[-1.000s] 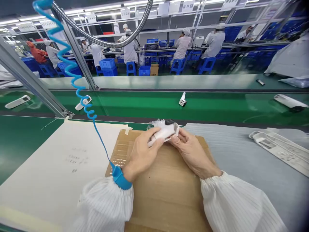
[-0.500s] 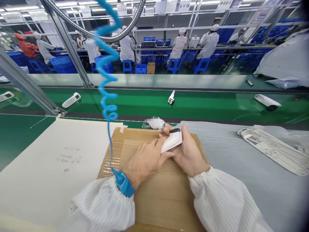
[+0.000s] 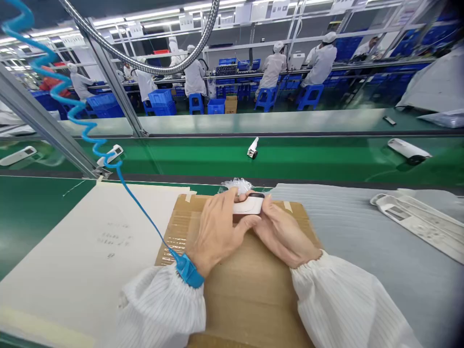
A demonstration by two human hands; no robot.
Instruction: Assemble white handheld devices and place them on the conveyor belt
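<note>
A white plastic handheld device with a black end [image 3: 250, 206] is held between both hands above a brown cardboard sheet [image 3: 253, 295]. My left hand [image 3: 217, 229] wraps over its left part, thumb along the near side. My right hand [image 3: 282, 232] grips the right end with fingers closed around it; the underside is hidden. A blue wrist strap [image 3: 189, 271] with a coiled blue cord [image 3: 145, 212] is on my left wrist. Just beyond the hands lies crumpled clear plastic [image 3: 237, 184].
Similar white devices lie on the green belt [image 3: 203, 159], one of them near the middle [image 3: 253, 148]. White casing parts [image 3: 420, 224] rest on grey foam [image 3: 348, 232] at right. White paper [image 3: 145, 203] covers the left side. A metal post [image 3: 112, 82] stands at left; several people work beyond.
The device has turned to lie more level, its left part now covered by my left hand. My left hand has shifted up along it. The blue cord has swung left, and the view has shifted slightly.
</note>
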